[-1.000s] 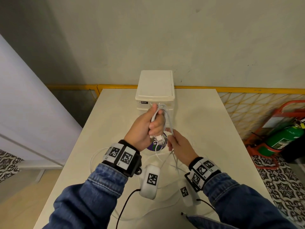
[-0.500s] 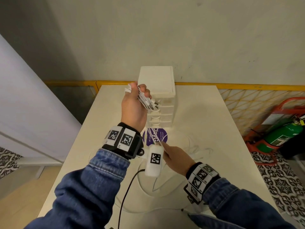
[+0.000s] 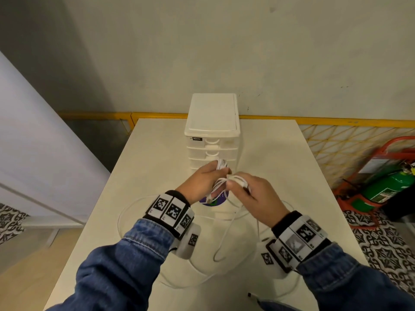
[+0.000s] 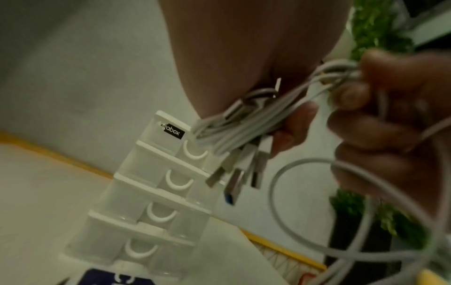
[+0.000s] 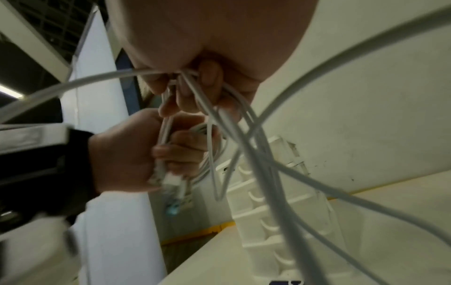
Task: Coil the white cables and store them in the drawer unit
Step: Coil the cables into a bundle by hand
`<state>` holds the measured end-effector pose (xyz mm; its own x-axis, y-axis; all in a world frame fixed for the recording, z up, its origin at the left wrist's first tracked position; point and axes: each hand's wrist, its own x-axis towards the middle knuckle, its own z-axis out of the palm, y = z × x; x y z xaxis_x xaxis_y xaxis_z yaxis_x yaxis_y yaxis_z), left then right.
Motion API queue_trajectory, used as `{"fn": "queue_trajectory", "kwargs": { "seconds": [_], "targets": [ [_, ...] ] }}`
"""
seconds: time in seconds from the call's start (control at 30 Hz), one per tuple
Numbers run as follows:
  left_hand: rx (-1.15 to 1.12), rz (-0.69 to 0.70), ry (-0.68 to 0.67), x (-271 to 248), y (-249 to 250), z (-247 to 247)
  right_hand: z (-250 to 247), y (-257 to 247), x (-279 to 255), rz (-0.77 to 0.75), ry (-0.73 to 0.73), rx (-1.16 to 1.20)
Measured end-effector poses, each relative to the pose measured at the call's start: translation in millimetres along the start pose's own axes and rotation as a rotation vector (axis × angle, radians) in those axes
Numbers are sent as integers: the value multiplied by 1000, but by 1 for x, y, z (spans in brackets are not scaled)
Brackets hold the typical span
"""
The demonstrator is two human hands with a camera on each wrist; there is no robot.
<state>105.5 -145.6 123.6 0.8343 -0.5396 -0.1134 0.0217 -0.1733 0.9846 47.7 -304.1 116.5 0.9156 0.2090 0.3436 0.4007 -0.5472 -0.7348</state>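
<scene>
Before the closed drawer unit [image 3: 213, 131], both hands grip white cables [image 3: 221, 184].

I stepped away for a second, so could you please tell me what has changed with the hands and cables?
The left hand, gripping the coiled bundle, came down from beside the drawer unit top to its lower drawers. The right hand rose from the table to meet it, pinching loose cable strands. The drawers remain closed, and slack cable still lies on the table.

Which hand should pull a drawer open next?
Right, probably. The left hand grips the coiled cable bundle, while the right hand only pinches loose cable loops it could release, near the closed drawer unit.
</scene>
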Motion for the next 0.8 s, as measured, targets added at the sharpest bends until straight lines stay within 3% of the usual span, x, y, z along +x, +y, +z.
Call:
{"fn": "queue_trajectory", "kwargs": {
  "seconds": [0.1, 0.3, 0.53, 0.8],
  "targets": [
    [-33, -4, -156, -6, 6, 5, -11, 10, 11, 45, 92, 76],
    [-120, -94, -114, -10, 8, 16, -18, 28, 23, -24, 82, 100],
    [-247, -33, -93, -12, 11, 14, -4, 49, 18, 38, 89, 75],
    [-436, 97, -40, -11, 26, -1, 9, 86, -6, 272, -130, -101]
  ]
}}
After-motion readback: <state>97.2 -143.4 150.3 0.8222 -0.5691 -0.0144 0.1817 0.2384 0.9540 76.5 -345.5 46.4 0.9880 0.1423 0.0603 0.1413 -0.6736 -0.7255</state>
